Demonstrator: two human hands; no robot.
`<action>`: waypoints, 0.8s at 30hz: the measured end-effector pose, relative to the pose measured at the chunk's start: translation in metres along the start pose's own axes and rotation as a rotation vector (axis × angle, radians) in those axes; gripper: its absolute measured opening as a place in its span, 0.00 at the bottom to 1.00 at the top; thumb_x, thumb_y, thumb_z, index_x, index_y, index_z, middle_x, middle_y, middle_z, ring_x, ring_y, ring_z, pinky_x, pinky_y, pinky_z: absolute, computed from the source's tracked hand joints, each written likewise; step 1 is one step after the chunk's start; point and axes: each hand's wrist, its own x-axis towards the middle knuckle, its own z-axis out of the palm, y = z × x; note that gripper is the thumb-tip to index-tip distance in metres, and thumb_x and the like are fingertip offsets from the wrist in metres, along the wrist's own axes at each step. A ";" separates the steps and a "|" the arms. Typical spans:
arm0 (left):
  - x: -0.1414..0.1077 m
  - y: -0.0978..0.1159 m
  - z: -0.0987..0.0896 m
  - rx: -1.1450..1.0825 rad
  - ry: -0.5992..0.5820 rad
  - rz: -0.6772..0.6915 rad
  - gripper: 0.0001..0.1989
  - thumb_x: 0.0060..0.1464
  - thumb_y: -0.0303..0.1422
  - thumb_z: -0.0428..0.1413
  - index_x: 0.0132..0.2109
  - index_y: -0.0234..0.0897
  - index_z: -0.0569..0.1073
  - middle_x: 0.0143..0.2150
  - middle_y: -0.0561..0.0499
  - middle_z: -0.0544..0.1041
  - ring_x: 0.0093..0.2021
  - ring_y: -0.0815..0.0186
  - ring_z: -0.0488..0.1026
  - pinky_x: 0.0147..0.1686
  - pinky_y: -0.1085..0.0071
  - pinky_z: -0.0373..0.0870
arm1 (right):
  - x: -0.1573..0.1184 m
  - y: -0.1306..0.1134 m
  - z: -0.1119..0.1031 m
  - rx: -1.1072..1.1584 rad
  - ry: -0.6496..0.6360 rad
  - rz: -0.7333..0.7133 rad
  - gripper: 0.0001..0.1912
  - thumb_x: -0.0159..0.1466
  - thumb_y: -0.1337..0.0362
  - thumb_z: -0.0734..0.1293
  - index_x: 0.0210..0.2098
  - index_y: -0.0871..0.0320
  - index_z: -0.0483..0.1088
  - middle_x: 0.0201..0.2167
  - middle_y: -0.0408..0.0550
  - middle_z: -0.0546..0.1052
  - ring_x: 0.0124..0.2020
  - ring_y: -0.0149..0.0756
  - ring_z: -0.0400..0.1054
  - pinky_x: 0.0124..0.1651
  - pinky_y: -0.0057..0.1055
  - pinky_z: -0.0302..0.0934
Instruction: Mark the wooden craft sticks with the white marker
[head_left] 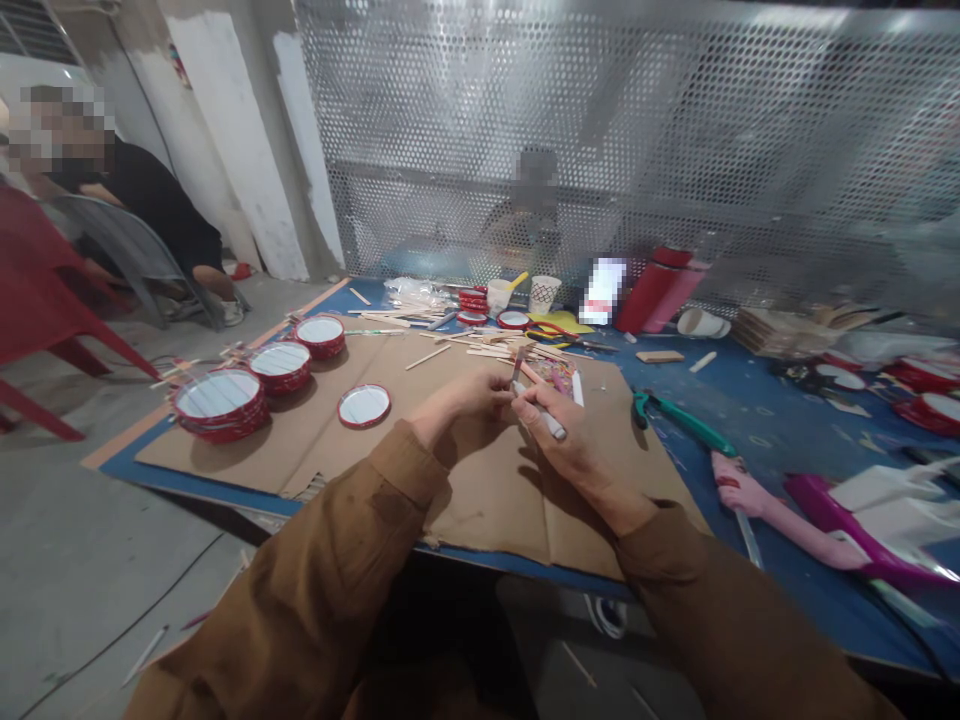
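My left hand (466,402) and my right hand (559,435) meet above a brown cardboard sheet (360,450) on a blue table. My left fingers pinch a thin upright strip (518,366), its material unclear. My right hand grips a white marker-like pen (550,425), its tip close to the strip. Loose wooden craft sticks (495,346) lie just beyond my hands. To the left stand stacks of red-rimmed round tins (221,405) and a single red-rimmed lid (364,406).
A green-handled tool (679,422) and pink and magenta plastic pieces (765,510) lie right of the cardboard. A red bottle (649,290) stands at the back. A seated person (135,195) is at far left, beside a red chair (45,300).
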 end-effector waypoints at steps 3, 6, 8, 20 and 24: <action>0.001 0.001 -0.001 0.074 -0.019 -0.032 0.13 0.48 0.36 0.73 0.34 0.35 0.79 0.30 0.51 0.74 0.33 0.65 0.69 0.36 0.68 0.68 | -0.001 -0.002 -0.002 -0.001 -0.021 0.000 0.21 0.76 0.44 0.65 0.34 0.48 0.75 0.29 0.45 0.77 0.41 0.48 0.76 0.50 0.45 0.72; -0.001 0.003 0.000 0.096 -0.034 -0.039 0.13 0.50 0.38 0.72 0.35 0.34 0.79 0.29 0.52 0.72 0.31 0.66 0.66 0.35 0.68 0.67 | -0.001 -0.002 -0.002 0.010 -0.007 0.008 0.19 0.77 0.45 0.66 0.35 0.48 0.75 0.31 0.46 0.78 0.40 0.48 0.76 0.50 0.45 0.72; -0.002 0.005 0.002 0.081 -0.033 -0.023 0.13 0.51 0.38 0.71 0.35 0.34 0.79 0.28 0.52 0.71 0.31 0.67 0.65 0.34 0.68 0.66 | -0.001 0.000 0.000 0.032 0.049 0.022 0.17 0.75 0.45 0.67 0.38 0.48 0.73 0.34 0.47 0.79 0.38 0.47 0.75 0.47 0.43 0.72; -0.009 0.007 0.012 0.033 0.014 0.019 0.14 0.52 0.38 0.73 0.34 0.34 0.79 0.30 0.50 0.74 0.34 0.64 0.70 0.36 0.68 0.68 | -0.001 0.002 -0.001 -0.035 0.097 -0.016 0.11 0.73 0.52 0.68 0.37 0.49 0.69 0.30 0.44 0.78 0.32 0.43 0.73 0.47 0.43 0.71; -0.007 0.008 0.009 0.087 0.014 0.018 0.13 0.55 0.37 0.71 0.33 0.34 0.78 0.28 0.51 0.72 0.32 0.65 0.69 0.35 0.69 0.67 | 0.000 0.005 0.001 -0.052 0.131 -0.026 0.11 0.73 0.52 0.68 0.37 0.48 0.70 0.30 0.45 0.78 0.34 0.44 0.74 0.45 0.41 0.70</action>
